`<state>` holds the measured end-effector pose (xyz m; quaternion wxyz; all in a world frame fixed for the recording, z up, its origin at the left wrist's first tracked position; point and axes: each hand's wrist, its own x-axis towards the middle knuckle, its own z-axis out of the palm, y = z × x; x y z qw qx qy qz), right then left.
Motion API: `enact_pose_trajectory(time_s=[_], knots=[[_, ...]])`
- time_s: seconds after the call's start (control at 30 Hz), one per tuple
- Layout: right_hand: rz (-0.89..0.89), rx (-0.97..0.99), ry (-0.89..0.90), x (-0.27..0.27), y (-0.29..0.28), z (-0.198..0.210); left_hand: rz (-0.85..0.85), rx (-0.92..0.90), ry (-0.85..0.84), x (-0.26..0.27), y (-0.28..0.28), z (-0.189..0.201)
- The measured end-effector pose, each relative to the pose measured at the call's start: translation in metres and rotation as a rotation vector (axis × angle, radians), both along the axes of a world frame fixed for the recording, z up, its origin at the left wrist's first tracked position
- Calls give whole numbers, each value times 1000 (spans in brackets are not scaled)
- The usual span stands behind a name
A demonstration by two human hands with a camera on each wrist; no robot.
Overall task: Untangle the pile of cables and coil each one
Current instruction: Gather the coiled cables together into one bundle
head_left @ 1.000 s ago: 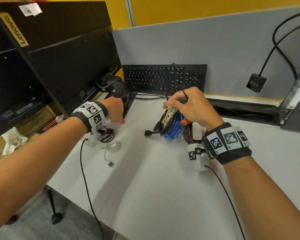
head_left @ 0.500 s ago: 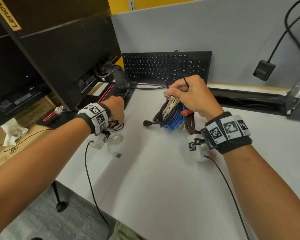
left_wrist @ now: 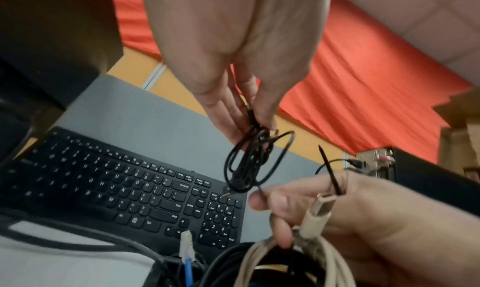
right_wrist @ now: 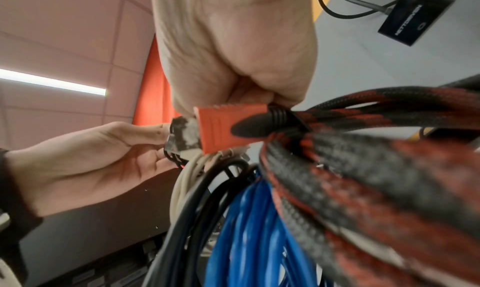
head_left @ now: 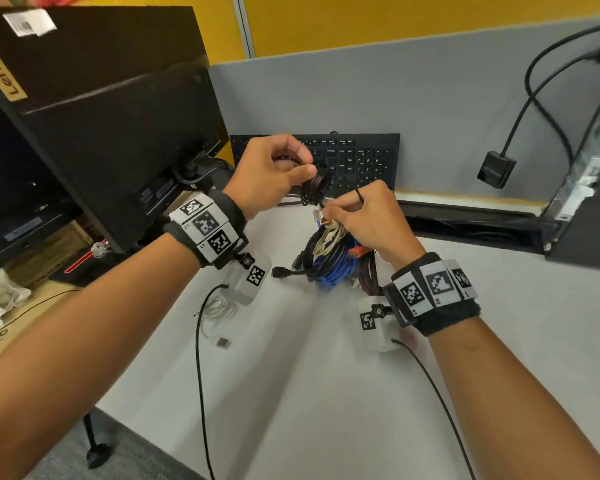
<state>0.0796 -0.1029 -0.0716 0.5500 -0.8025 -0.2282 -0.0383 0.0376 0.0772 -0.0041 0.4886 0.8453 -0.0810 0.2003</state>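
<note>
My right hand (head_left: 361, 216) grips a bundle of coiled cables above the desk: a beige cable (head_left: 326, 242), a black cable (head_left: 329, 259), a blue cable (head_left: 336, 275) and a red-and-black braided cable (right_wrist: 363, 168) with an orange plug (right_wrist: 221, 127). A black cable tie (left_wrist: 331, 171) sticks out between its fingers. My left hand (head_left: 284, 171) pinches a small coil of thin black cable (head_left: 314, 187) just above the right hand's fingertips, in front of the keyboard. In the left wrist view the thin black cable (left_wrist: 249, 164) hangs in loops from my left fingertips (left_wrist: 262, 115).
A small coiled white cable (head_left: 219, 310) with a grey plug lies on the white desk (head_left: 291, 393) at the left. A black keyboard (head_left: 361, 161) leans on the grey partition. A black monitor (head_left: 101, 126) stands at the left, a computer case (head_left: 589, 188) at the right.
My left hand has risen from the desk's left side with the small black coil and moved right, up to my right hand. The right hand still holds the bundle.
</note>
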Motion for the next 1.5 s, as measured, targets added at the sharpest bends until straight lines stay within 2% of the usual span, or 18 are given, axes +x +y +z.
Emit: enact_pose_trajectory(time_s=[0.27, 0.4, 0.57, 0.63, 0.73, 0.8, 0.9, 1.03, 1.17, 1.27, 1.37, 1.43, 1.5], knots=[[-35, 69, 59, -1, -1, 0, -84, 337, 33, 0, -5, -13], [-35, 109, 75, -1, -2, -1, -75, 100, 103, -1, -4, -16], [3, 108, 56, -1, -4, -1, -84, 130, 185, -2, -2, -19], [14, 115, 68, -1, -4, -2, -48, 158, 167, -2, -4, -16], [-27, 118, 85, 1, -4, -3, 50, 392, 33, -1, -6, -7], [-103, 139, 50, 5, -6, -1, 88, 470, -70, -1, -6, 4], [-157, 210, 11, 7, -9, 7, 117, 441, -108, 0, -6, 18], [-32, 203, -36, -1, -9, 13, 75, 450, -89, -6, -16, 19], [89, 191, 3, -8, -8, 16, -27, 401, -96, -10, -26, 19], [88, 170, -8, -8, -10, 17, -63, 347, -41, -13, -27, 21], [53, 148, -25, -5, -10, 14, -67, 250, 120, -13, -18, 21], [41, 123, -33, -5, -10, 14, -12, 396, 291, -14, -5, 17], [40, 82, -54, -6, -10, 15, 51, 677, 433, -18, 11, 8]])
